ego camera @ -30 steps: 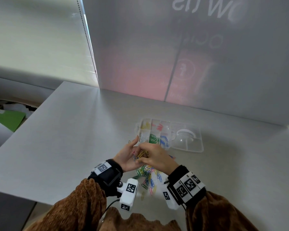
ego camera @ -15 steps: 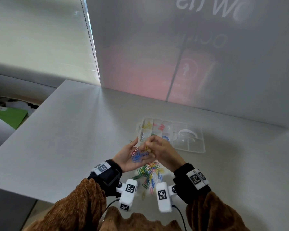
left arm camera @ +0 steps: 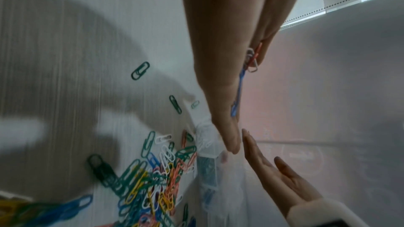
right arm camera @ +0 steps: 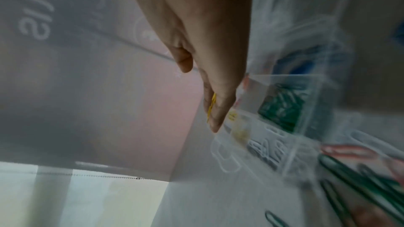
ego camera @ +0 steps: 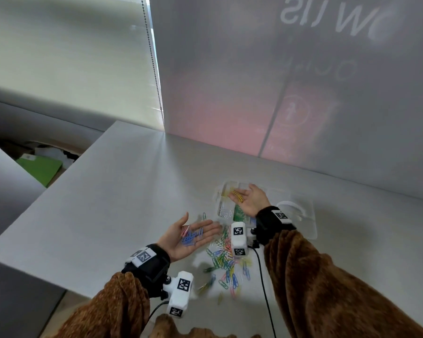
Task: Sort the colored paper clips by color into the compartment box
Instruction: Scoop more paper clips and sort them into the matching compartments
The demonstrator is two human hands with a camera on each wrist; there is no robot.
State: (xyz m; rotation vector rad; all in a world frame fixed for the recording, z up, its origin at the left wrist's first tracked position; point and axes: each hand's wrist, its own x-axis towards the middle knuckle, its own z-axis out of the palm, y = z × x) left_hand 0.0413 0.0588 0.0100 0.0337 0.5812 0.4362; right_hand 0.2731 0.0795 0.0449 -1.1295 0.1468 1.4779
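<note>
My left hand [ego camera: 193,234] lies palm up and flat, carrying several blue paper clips [ego camera: 189,237] and a pink one; the left wrist view shows a blue clip [left arm camera: 237,96] along the straight fingers. My right hand [ego camera: 244,197] is also palm up and flat, with yellow clips [ego camera: 237,195] resting on its fingers over the far left corner of the clear compartment box [ego camera: 300,198]. The right wrist view shows a yellow clip [right arm camera: 212,104] against the fingers above the yellow compartment [right arm camera: 238,127]. A mixed pile of clips [ego camera: 226,259] lies on the table between my wrists.
Green clips [ego camera: 239,213] and white clips [ego camera: 225,211] fill the near compartments of the box. A single green clip [ego camera: 204,215] lies left of it. A translucent wall stands behind the box. The table edge drops off at the left, with a green sheet [ego camera: 40,167] below.
My hands have parted. The right hand left the left palm and moved forward over the box with yellow clips. The left hand stays palm up with blue and pink clips.
</note>
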